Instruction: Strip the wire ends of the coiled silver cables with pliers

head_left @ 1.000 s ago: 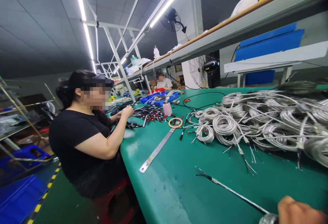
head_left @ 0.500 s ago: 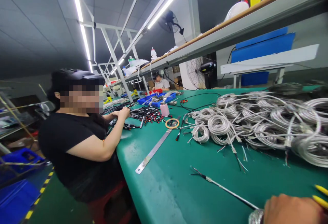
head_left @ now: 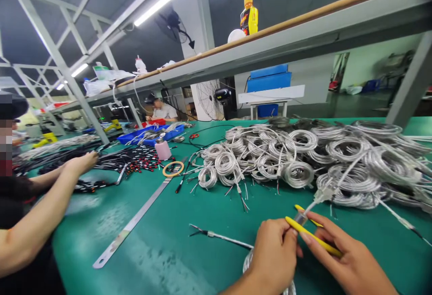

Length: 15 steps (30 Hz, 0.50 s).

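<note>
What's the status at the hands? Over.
Left hand curled over silvery cable coil, grip hidden. Right hand holding yellow two-armed tool beside cable's grey sleeve. Coil heap close beyond.

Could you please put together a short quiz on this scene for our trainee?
1. Which of the camera wearer's hands holds the yellow tool?
2. True or false: the tan ring overlaps the metal strip.
3. Where does the pink bottle stand?
a) inside the blue tray
b) on the green tabletop
c) on the overhead shelf

Key: 1. The right hand. 2. True. 3. b.
</note>
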Each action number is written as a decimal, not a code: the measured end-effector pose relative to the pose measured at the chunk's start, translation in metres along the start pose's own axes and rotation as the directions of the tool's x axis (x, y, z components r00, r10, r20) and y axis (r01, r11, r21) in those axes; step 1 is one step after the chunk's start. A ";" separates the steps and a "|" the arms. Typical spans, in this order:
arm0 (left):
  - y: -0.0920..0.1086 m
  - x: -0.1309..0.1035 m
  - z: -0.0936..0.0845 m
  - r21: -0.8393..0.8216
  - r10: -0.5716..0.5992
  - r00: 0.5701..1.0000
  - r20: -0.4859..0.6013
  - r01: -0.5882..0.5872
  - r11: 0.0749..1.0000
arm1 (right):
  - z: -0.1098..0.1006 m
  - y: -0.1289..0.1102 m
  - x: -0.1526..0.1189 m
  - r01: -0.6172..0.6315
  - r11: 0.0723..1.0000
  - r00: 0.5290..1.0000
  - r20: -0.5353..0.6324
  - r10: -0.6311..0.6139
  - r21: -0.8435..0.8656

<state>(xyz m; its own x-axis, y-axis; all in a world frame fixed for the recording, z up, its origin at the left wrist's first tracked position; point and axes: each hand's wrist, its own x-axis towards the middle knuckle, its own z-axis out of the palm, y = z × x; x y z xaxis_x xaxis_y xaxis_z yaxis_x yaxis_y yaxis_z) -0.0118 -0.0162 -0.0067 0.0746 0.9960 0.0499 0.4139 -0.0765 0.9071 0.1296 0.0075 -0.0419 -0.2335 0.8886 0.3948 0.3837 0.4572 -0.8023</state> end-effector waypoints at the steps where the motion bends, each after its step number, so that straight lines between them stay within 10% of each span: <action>1: 0.001 0.000 -0.001 0.007 0.002 1.000 -0.002 -0.002 1.000 | 0.001 0.000 0.000 -0.012 1.000 1.000 0.002 0.012 -0.002; 15: -0.002 -0.003 0.007 0.067 0.013 0.999 0.045 -0.016 0.998 | -0.012 -0.006 0.012 -0.022 0.998 0.995 -0.099 0.016 -0.057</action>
<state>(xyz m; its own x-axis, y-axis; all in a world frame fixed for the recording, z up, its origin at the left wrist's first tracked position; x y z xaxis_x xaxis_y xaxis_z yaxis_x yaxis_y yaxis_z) -0.0070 -0.0198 -0.0116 0.1208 0.9918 0.0428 0.4721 -0.0953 0.8764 0.1359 0.0156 -0.0274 -0.1379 0.8951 0.4240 0.4387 0.4390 -0.7841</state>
